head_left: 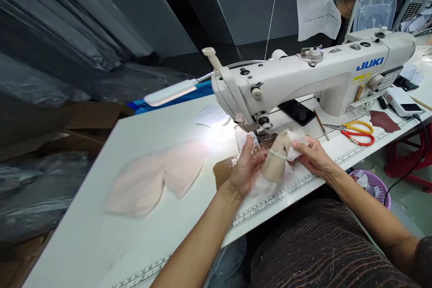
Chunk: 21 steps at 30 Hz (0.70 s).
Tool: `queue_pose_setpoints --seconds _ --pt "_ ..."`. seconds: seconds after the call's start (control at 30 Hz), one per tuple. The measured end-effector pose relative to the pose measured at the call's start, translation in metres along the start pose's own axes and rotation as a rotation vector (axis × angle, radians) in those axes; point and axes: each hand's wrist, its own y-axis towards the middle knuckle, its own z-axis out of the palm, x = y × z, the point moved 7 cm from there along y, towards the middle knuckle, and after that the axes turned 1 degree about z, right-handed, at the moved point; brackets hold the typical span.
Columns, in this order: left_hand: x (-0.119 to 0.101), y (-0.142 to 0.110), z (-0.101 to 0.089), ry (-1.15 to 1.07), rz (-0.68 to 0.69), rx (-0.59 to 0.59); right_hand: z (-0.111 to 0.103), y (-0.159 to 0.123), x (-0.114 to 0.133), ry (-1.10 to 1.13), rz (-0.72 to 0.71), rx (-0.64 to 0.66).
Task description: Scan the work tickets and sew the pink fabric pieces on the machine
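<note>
Between my two hands is a small piece of beige and sheer white fabric [275, 162], held up just in front of the sewing machine's needle area [261, 135]. My left hand [243, 168] grips its left side, with the thumb raised and the fingers behind the cloth. My right hand [312, 155] pinches the white upper right edge between thumb and fingers. Under the needle lies a brown sheet [224, 171], partly hidden by my left hand. Pale pink cup-shaped fabric pieces [158, 173] lie on the table to the left, somewhat blurred.
The white sewing machine [310, 74] spans the table's back. Right of my hands lie a phone [297, 111], a pencil-like tool [321, 125], scissors [359, 132] and a dark red scrap [384, 120]. A lit lamp [170, 92] stands left of the machine head. Below is a purple basket [373, 184].
</note>
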Motion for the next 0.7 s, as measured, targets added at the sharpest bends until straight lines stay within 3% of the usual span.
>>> queue_pose_setpoints --seconds 0.13,0.27,0.33,0.7 --pt "0.009 -0.003 -0.002 0.120 -0.084 -0.003 -0.003 -0.001 0.000 -0.093 0.010 -0.049" --pt "0.012 -0.004 -0.003 0.081 -0.112 -0.053 -0.024 0.000 0.009 0.005 -0.033 -0.280" --pt "0.013 -0.003 -0.003 0.008 -0.136 -0.043 -0.030 0.000 0.011 0.027 -0.044 -0.333" --pt "0.015 0.004 0.001 -0.199 -0.185 0.037 -0.019 -0.007 0.015 -0.287 -0.152 -0.223"
